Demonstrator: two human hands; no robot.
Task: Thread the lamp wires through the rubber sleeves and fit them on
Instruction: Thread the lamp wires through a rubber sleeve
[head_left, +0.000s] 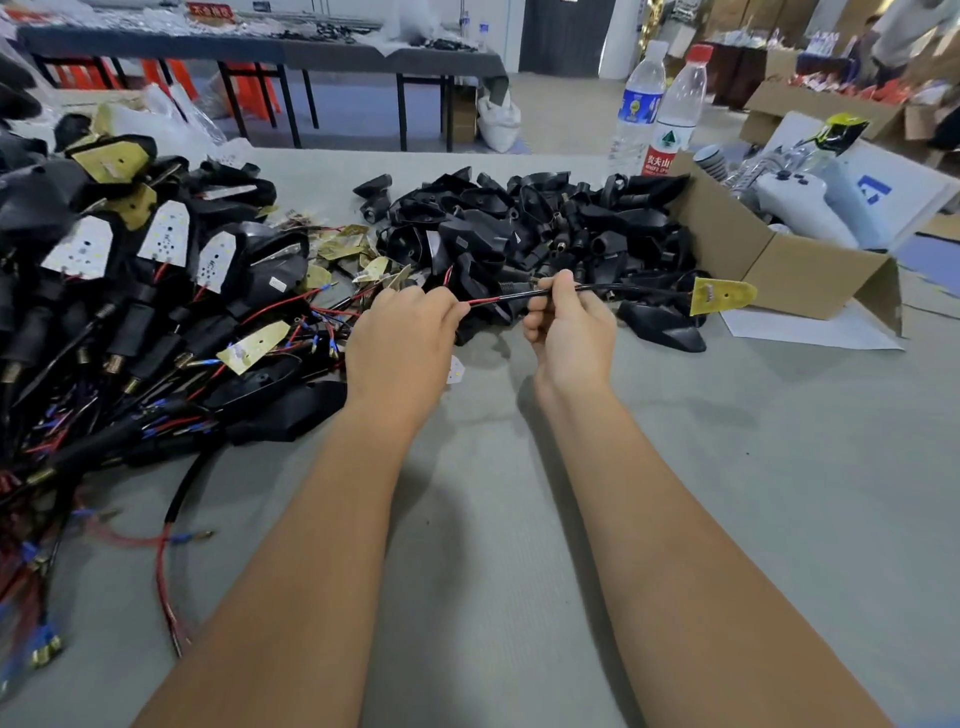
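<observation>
Bright, even overhead light; soft arm shadows fall on the table (519, 519). Wide-angle bending at edges. Background and the left wire pile (78, 364) blurred; centre sharp, no glare.

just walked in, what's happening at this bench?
A person is assembling lamp parts by hand. The left hand pinches the red wire ends, and the right hand grips the black sleeved cable that ends in a yellow LED board held above the table. A heap of loose black rubber sleeves lies behind the hands, and a pile of wired lamps sits to the left. A cardboard box and two water bottles stand at the right.
</observation>
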